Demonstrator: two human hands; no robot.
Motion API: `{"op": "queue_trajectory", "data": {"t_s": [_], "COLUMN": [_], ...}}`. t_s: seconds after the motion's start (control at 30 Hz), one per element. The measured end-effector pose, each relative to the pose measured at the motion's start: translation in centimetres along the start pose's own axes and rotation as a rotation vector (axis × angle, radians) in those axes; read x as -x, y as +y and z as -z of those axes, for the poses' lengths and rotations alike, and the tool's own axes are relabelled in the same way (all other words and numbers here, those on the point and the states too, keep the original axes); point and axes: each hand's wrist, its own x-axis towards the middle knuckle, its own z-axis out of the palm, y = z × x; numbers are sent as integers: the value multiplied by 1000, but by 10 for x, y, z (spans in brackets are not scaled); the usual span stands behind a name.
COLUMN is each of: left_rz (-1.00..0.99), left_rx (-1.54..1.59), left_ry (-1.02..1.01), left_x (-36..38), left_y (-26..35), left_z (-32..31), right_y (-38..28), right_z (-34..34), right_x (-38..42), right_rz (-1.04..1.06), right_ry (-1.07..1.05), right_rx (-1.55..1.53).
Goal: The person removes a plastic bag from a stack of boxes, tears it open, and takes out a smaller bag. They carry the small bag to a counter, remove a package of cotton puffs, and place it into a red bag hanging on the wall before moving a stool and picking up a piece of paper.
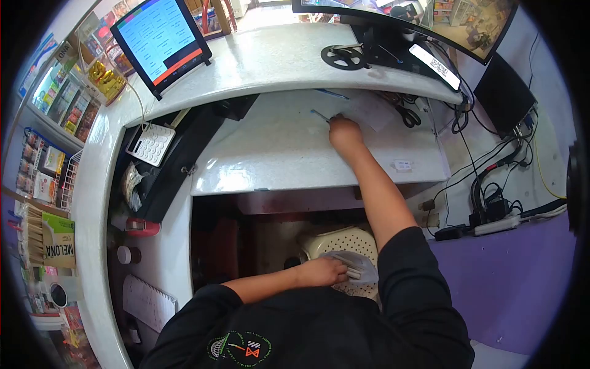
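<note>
Up on the desk [276, 154], your right hand [345, 132] pinches one blue pen [319, 115] beside one paper sheet [375, 111]. Your left hand [322, 270] is closed on one thin plastic bag [359, 264] above one perforated stool [344, 241]. Stretched that far, your fingertip hold could slip and send the pen rolling.

White desk shelf [276, 154]: pen [319, 115], paper slip [375, 111], scissors [407, 115], small label [402, 165] lying on it.

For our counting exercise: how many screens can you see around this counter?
3: a lit tablet screen at the counter's far left, a curved monitor at the far right, a dark screen below it. Others may be hidden.
</note>
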Motion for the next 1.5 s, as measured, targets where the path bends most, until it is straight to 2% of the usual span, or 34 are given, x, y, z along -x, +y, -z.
{"op": "queue_trajectory", "data": {"t_s": [0.03, 0.1, 0.17, 0.23, 0.3, 0.37, 0.43, 0.47, 0.53, 0.57, 0.63, 0.67, 0.83, 0.9, 1.03, 1.1, 1.17, 1.23, 1.27, 1.3, 1.33, 1.43, 1.5], "left_rz": [7, 148, 262, 409, 453, 567, 570, 581, 589, 581, 554, 548, 546, 554, 587, 586, 584, 674, 673, 655, 633, 526, 455], "left_rx": [8, -7, 12, 50, 35, 60, 64, 42, 1, 0, -51, -58, -89, -104, -122, -127, -138, -139, -145, -187, -228, -331, -366], "left_ry": [0, 24, 61, 9, 158, 134, 119, 93, 53, 51, 58, 60, 63, 61, 68, 64, 68, -7, -5, 46, 97, 70, 44], "left_x": [1, 5, 9, 14, 18, 15, 15, 14, 10, 10, 9, 8, 9, 10, 13, 15, 15, 13, 12, 10, 7, -12, -25], "left_y": [1, 4, 8, 16, 22, 34, 41, 44, 52, 55, 58, 60, 66, 69, 72, 72, 73, 77, 79, 81, 82, 85, 80], "left_z": [0, -5, -1, -3, -3, 3, -3, -3, -2, -3, -3, -4, -8, -9, -11, -12, -10, -6, -5, -3, -2, 8, 5], "right_y": [1, 3, 16, 11, 20, 26, 30, 31, 31, 31, 32, 32, 10, 7, 18, 30, 45, 58, 63, 67, 71, 76, 67], "right_z": [4, 22, 39, 93, 102, 90, 76, 68, 54, 45, 24, 15, -25, -30, -19, 12, 35, 44, 45, 45, 38, 23, 26], "right_x": [13, 52, 103, 168, 229, 282, 326, 339, 357, 363, 365, 366, 360, 354, 359, 367, 379, 393, 401, 407, 413, 422, 420], "right_rz": [3, 124, 345, 178, 185, 199, 166, 155, 226, 219, 236, 287, 239, 215, 149, 234, 256, 284, 330, 373, 371, 392, 367], "right_ry": [-9, 76, 233, -115, -160, -146, -281, -275, -293, -287, -367, -303, -306, -536, -510, -437, -400, -360, -222, -83, -75, -165, -111], "right_rx": [-3, -52, -280, -714, -952, -985, -1031, -1024, -765, -764, -437, -335, -180, -66, -93, -291, -322, -352, -347, -340, -338, -301, -497]}}
